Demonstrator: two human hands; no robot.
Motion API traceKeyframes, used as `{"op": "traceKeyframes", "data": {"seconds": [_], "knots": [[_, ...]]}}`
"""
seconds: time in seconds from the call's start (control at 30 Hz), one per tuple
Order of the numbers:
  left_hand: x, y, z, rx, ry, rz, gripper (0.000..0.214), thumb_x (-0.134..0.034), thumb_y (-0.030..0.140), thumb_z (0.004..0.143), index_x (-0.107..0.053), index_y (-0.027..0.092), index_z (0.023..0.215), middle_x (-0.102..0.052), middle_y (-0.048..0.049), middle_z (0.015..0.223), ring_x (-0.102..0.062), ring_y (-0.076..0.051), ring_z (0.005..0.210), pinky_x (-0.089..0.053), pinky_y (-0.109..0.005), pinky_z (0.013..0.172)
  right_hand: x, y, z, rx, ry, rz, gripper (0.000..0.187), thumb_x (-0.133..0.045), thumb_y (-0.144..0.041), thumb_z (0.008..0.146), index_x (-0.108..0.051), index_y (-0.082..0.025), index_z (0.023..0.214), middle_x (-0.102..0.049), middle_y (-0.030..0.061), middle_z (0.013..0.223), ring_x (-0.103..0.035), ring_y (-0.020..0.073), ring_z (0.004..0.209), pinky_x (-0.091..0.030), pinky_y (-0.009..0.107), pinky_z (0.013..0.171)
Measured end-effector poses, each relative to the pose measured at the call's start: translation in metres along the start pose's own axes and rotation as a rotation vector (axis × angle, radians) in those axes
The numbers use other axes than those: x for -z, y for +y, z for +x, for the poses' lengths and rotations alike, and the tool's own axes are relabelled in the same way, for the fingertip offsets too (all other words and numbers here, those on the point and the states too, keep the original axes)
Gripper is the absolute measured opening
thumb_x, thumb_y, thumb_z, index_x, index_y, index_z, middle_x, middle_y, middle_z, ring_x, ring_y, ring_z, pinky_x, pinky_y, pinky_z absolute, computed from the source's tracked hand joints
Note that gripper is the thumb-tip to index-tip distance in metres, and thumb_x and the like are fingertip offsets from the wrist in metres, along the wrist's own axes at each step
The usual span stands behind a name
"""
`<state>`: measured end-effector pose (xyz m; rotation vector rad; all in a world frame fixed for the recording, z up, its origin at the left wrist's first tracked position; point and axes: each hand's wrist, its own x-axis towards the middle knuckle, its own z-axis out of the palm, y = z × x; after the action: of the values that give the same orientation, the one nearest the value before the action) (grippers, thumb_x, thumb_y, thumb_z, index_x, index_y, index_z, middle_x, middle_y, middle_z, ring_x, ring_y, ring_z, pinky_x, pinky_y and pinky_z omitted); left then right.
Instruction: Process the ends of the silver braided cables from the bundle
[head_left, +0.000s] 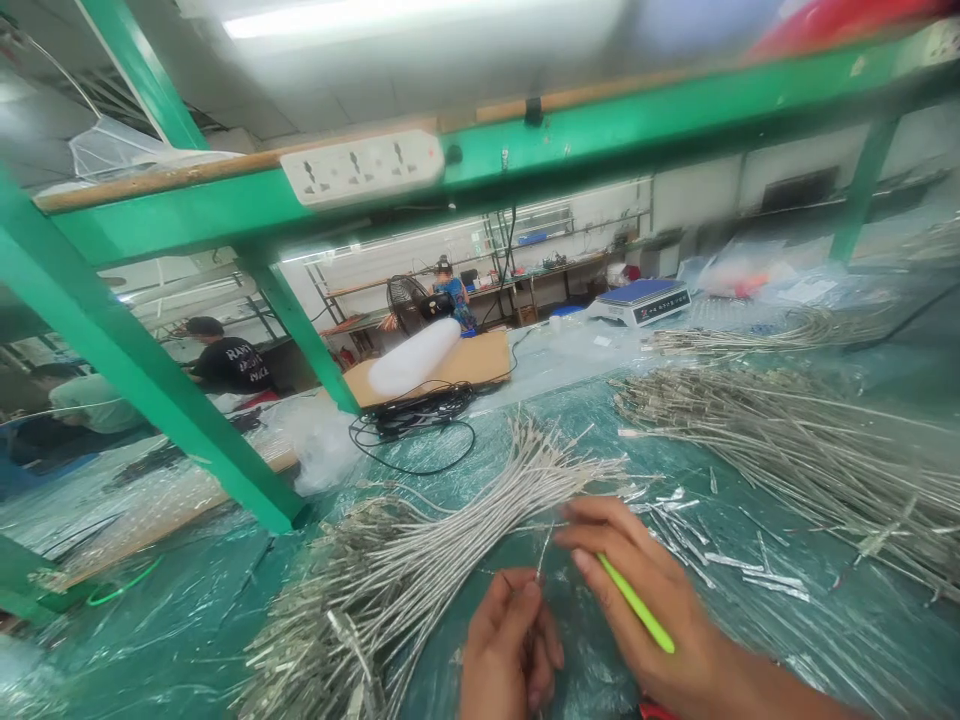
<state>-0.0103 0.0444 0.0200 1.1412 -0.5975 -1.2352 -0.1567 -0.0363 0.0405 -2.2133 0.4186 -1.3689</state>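
Near the bottom centre, my left hand [512,640] pinches a thin silvery braided cable [543,553] between thumb and forefinger, its end pointing up. Just to the right, my right hand [645,590] is close to that cable end, its fingertips blurred. A slim yellow-green pen-like tool [637,605] lies in the right hand, between thumb and fingers; its tip is hidden. Left of my hands spreads a large bundle of braided cables [450,540] with metal connectors at the lower left. Short silvery scraps [750,570] lie right of my right hand.
More cables [780,430] are heaped on the right. Behind them stands a weighing scale [643,301]. Black cable coils [420,410] lie beyond the bundle, near a cardboard piece [480,360]. A green frame [225,440] carries a power strip [364,165]. People sit farther back.
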Motion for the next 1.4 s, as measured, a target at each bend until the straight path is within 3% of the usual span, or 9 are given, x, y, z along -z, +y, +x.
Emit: {"op": "traceKeyframes", "data": {"seconds": [0.1, 0.3, 0.43, 1.07, 1.4], "knots": [[0.000, -0.001, 0.001, 0.009, 0.008, -0.007, 0.025, -0.061, 0.041, 0.084, -0.057, 0.017, 0.089, -0.058, 0.0025, 0.046, -0.022, -0.001, 0.028, -0.012, -0.016, 0.033, 0.004, 0.002, 0.000, -0.039, 0.066, 0.006, 0.026, -0.046, -0.008, 0.094, -0.058, -0.019, 0.113, -0.053, 0.0104, 0.118, -0.052, 0.0202, 0.115, -0.044, 0.032, 0.096], [0.000, 0.005, 0.000, -0.017, 0.035, -0.054, 0.028, -0.065, 0.043, 0.081, -0.057, 0.017, 0.088, -0.058, 0.0030, 0.047, -0.023, -0.001, 0.029, -0.011, -0.015, 0.034, 0.005, -0.015, 0.007, 0.032, -0.152, 0.105, 0.023, -0.046, -0.006, 0.090, -0.063, -0.018, 0.099, -0.061, 0.0093, 0.096, -0.062, 0.0191, 0.090, -0.053, 0.031, 0.077], [0.000, 0.006, -0.001, -0.008, 0.036, -0.068, 0.029, -0.067, 0.044, 0.079, -0.058, 0.017, 0.087, -0.057, 0.0036, 0.045, -0.023, 0.000, 0.029, -0.010, -0.015, 0.035, 0.003, -0.019, 0.007, 0.013, -0.191, 0.099, 0.021, -0.045, -0.009, 0.089, -0.065, -0.016, 0.091, -0.062, 0.0101, 0.089, -0.062, 0.0200, 0.083, -0.054, 0.033, 0.072], [0.001, 0.002, -0.001, -0.022, -0.002, -0.004, 0.026, -0.061, 0.043, 0.084, -0.058, 0.017, 0.088, -0.056, 0.0030, 0.045, -0.023, -0.001, 0.029, -0.012, -0.016, 0.034, 0.005, -0.019, 0.009, -0.018, -0.182, 0.132, 0.025, -0.043, -0.008, 0.090, -0.065, -0.018, 0.085, -0.062, 0.0097, 0.092, -0.062, 0.0197, 0.086, -0.054, 0.034, 0.075], [-0.003, 0.004, -0.003, -0.009, 0.008, 0.022, 0.030, -0.063, 0.046, 0.081, -0.059, 0.017, 0.088, -0.056, 0.0032, 0.045, -0.022, -0.002, 0.029, -0.012, -0.016, 0.033, 0.000, -0.013, 0.004, 0.014, -0.158, 0.092, 0.027, -0.045, -0.006, 0.091, -0.063, -0.019, 0.108, -0.062, 0.0104, 0.104, -0.061, 0.0209, 0.098, -0.055, 0.034, 0.080]]}}
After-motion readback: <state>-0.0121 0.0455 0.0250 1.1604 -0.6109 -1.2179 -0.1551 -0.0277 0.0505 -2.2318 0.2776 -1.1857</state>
